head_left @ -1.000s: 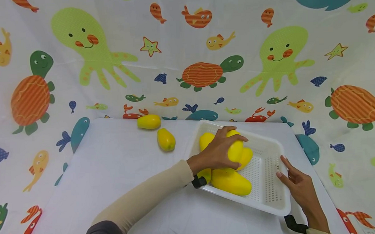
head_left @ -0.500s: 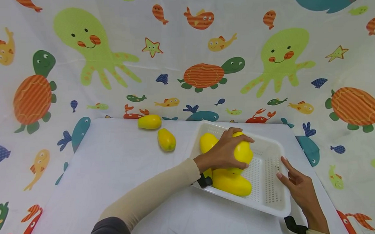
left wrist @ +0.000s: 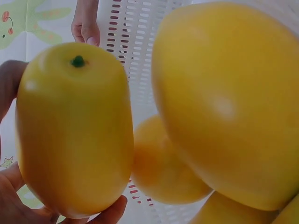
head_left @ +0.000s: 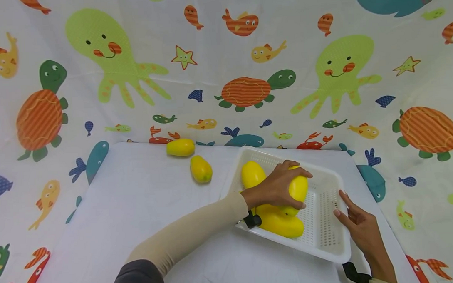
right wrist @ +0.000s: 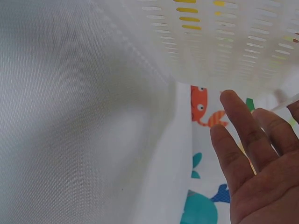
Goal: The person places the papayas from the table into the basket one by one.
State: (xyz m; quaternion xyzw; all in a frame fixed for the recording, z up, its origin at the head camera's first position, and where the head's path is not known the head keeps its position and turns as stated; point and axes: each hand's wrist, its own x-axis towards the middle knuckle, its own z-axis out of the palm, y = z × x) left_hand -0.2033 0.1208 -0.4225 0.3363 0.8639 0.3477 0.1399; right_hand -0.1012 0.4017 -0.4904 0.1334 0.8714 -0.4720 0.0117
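Note:
My left hand [head_left: 278, 185] holds a yellow papaya [head_left: 298, 188] above the middle of the white basket [head_left: 327, 188], its fingers and thumb around the fruit. In the left wrist view this papaya [left wrist: 74, 135] shows a small green stem nub. Beside and below it lie other papayas, one large papaya [left wrist: 229, 107] near the camera and one at the bottom of the basket. My right hand [head_left: 362, 228] grips the basket's right rim with thumb and forefinger. In the right wrist view, the other fingers [right wrist: 243, 135] stretch loosely beneath the rim, outside the perforated wall.
Two yellow papayas, one at the back [head_left: 180, 147] and one nearer [head_left: 201, 169], lie on the white table [head_left: 149, 194] left of the basket. A cloth [head_left: 205, 67] printed with sea animals hangs behind and around the table.
My left hand has moved right and slightly toward me with the papaya, over the basket's middle. My right hand and the basket have stayed put.

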